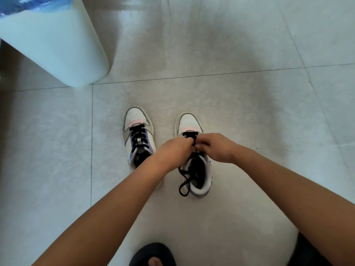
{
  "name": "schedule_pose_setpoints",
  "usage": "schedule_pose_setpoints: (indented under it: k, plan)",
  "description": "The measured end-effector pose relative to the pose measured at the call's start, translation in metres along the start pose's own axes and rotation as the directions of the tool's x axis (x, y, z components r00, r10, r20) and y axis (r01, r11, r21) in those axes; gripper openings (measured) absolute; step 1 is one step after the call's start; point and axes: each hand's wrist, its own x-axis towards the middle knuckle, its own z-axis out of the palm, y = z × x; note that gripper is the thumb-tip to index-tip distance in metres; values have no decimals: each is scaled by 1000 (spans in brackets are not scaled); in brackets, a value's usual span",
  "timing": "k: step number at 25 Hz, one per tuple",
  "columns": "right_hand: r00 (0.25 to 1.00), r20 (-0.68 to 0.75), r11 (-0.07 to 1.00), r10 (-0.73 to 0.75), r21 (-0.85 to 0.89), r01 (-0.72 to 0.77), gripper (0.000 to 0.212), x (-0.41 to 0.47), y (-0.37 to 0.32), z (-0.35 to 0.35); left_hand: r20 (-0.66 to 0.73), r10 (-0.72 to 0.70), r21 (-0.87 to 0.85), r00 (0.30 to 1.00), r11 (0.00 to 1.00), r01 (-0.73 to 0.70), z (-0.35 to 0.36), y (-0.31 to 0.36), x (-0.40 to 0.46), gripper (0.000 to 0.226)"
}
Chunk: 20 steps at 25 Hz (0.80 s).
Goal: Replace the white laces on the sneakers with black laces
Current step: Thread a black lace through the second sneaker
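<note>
The fingers of both hands meet over the middle of the right sneaker, curled in and pinching the black lace where it crosses the eyelets. The left hand comes in from the left with its fingertips tucked down onto the lace. The right hand comes in from the right, its fingers bent and closed on the same stretch of lace, touching or almost touching the left hand's fingertips. Exactly which strand each finger has cannot be told, since the knuckles hide it.

Near of the hands, the loose ends of the black lace trail down over the open collar of the right sneaker and form a loop by its heel. The toe of this sneaker points far, with one black crossing showing just beyond the fingers.

Just to the left, apart from it, stands the left sneaker, also toe-far, with black lacing already crossed up its front.

Both sneakers sit on a pale tiled floor. A white rounded container stands at the far left. At the near edge, a foot in a dark slipper shows between the forearms.
</note>
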Motion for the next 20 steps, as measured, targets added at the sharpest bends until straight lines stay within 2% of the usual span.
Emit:
schedule_pose_setpoints:
  k: [3,5,7,9,12,15,20]
  plan:
    - [987,-162,972,7,233,31,18,-8,9,12,-130,28,-201,991,978,-54,7,-11,-10,19]
    - [968,-245,967,48,253,16,18,-12,8,21,-182,-11,-266,983,963,-38,9,-9,-13,18]
    - [959,-248,962,133,267,-64,22,-17,7,26,-129,-113,-322,985,944,66,10,-5,-15,20]
    - [969,-172,972,179,183,-147,28,-20,4,22,-2,-201,-381,980,906,185,6,0,-17,28]
    - [985,-27,981,171,-83,-173,29,-23,-6,9,109,-191,-198,975,957,210,-6,7,-16,29]
    - [991,92,958,94,-279,-65,22,-23,-18,1,163,-150,-42,975,986,159,-15,12,-14,23]
    - [996,82,870,-45,-487,79,22,-15,-16,17,179,-66,-22,982,997,71,-11,17,-12,24]
